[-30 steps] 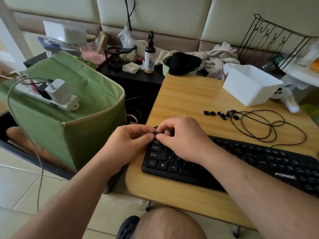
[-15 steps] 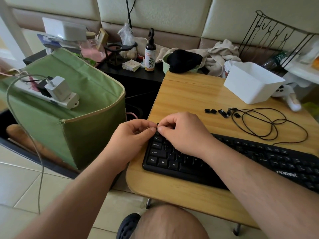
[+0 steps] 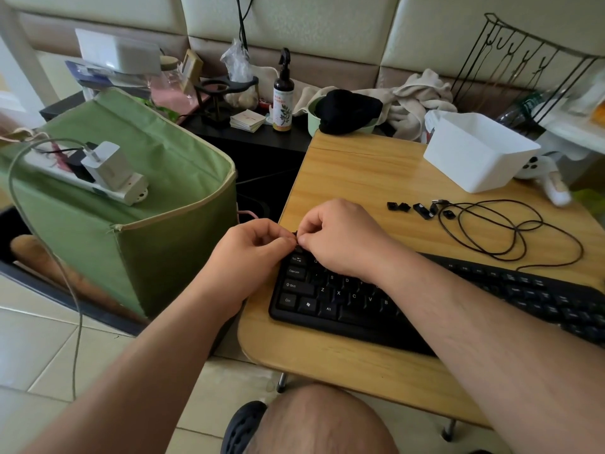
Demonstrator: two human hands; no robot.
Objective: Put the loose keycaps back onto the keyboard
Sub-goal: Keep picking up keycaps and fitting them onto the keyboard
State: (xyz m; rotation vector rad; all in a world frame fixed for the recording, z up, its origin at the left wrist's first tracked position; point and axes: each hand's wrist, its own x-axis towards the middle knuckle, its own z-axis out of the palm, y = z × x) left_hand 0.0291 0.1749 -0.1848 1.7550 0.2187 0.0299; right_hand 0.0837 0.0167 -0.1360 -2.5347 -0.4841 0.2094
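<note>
A black keyboard [image 3: 343,299] lies across the front of a small wooden table [image 3: 353,178]. Both hands meet over its top left corner. My left hand [image 3: 252,250] and my right hand [image 3: 340,237] pinch a small black keycap [image 3: 296,235] between their fingertips, just above the Tab key. Most of that keycap is hidden by the fingers. Several loose black keycaps [image 3: 415,209] lie in a row on the table behind the keyboard, to the right of my hands.
The keyboard's black cable [image 3: 510,231] lies coiled beside the loose keycaps. A white plastic bin [image 3: 474,152] stands at the table's back right. A green fabric box [image 3: 137,198] with a power strip [image 3: 95,178] on it stands left of the table.
Both hands stay at the keyboard's top left corner, drawn slightly up off the keys, with the fingertips pinched closer together. The view has shifted a little.
</note>
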